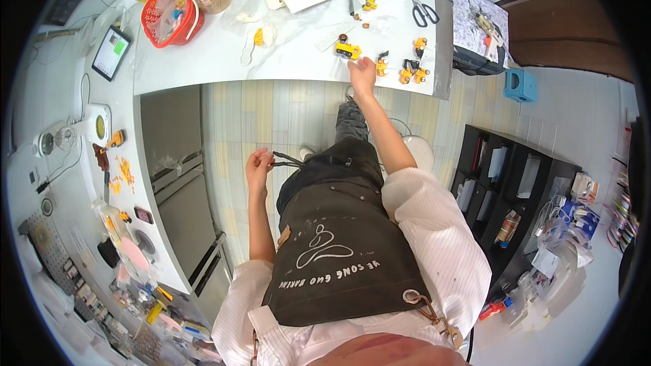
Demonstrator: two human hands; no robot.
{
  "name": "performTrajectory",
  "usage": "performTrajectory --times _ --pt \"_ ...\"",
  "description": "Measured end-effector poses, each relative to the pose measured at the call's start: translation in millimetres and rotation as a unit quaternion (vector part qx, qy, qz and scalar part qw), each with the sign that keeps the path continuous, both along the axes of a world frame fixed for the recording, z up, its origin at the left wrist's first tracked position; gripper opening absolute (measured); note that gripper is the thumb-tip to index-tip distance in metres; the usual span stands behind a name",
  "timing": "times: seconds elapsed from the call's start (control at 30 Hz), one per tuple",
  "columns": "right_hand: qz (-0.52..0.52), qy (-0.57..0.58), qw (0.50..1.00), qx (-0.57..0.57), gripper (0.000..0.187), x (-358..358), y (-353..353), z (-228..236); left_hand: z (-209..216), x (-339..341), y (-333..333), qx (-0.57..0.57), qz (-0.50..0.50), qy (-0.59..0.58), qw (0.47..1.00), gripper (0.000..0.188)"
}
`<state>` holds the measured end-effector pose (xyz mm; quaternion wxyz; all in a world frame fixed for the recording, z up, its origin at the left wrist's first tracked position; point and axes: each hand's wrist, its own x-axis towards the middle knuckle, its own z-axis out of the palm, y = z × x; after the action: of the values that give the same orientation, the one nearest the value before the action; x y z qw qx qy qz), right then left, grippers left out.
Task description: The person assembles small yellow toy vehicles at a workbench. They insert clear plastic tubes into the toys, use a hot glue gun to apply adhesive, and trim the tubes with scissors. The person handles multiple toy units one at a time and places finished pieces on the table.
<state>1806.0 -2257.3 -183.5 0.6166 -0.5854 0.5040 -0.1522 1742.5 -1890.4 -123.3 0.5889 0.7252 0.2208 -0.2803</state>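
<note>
The desk (217,61) is white. The small toy vehicles (347,49) on it are yellow with black parts. The basket (169,17) is red, and the scissors (422,8) have black handles. The apron (339,230) is dark brown with a white line drawing. The shirt (447,244) is white with fine stripes. The floor (271,115) has pale beige and grey tiles.

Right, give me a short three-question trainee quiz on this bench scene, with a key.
1. True or false: the right hand is stretched out to the front edge of the white table, beside a yellow toy vehicle.
2. What colour is the basket on the table? A red, B blue, C green.
3. Fill in: the left hand is held near the dark ____ worn by the person.

Key: 1 true; 2 A; 3 apron.
</note>
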Motion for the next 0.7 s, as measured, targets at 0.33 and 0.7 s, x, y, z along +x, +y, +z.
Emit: performTrajectory --times 0.33,0.7 --pt "0.019 0.148 0.98 -0.135 0.048 -289 -39 -149 -48 -22 24 0.042 -0.062 0.045 0.996 0.031" --pt "0.072 0.386 0.92 0.002 0.046 -385 -79 -230 -72 -16 32 0.147 -0.3 0.061 0.941 0.03"
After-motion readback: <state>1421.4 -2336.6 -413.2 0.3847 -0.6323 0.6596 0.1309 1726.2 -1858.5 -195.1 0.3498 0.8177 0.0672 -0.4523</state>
